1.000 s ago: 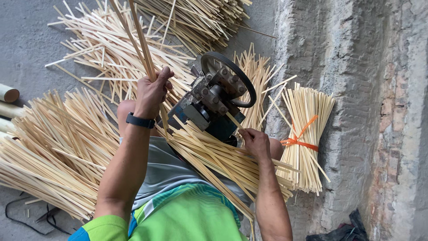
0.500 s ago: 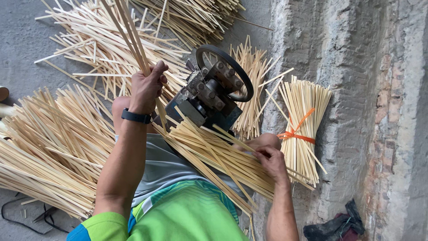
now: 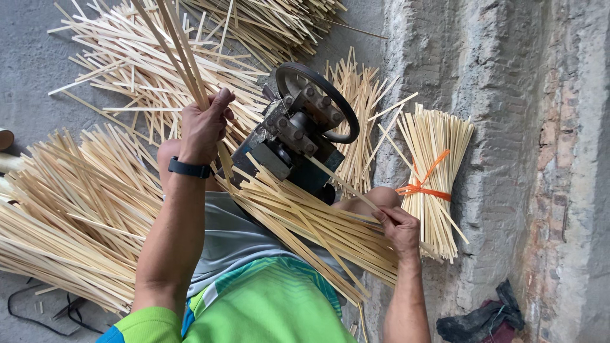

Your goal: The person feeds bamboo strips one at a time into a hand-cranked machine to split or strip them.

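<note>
At machine (image 3: pixel 298 136), hands gripping bamboo strips (image 3: pixel 305 219)

Tied stick bundle (image 3: pixel 432 184) with orange band leans on rough wall (image 3: pixel 508 127), right of frame; dark rag (image 3: pixel 483 317) lower right.

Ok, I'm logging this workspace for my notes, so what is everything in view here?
machine: one, dark metal with a round wheel, centre, on the floor
loose sticks: many, pale, in heaps left and top
lap sticks: a pile, pale, across the person's lap
tied bundle: one, pale with an orange tie, leaning on the wall
wall: rough grey, right
dark rag: one, bottom right
left hand: grips a few raised sticks
right hand: pinches one stick
</note>
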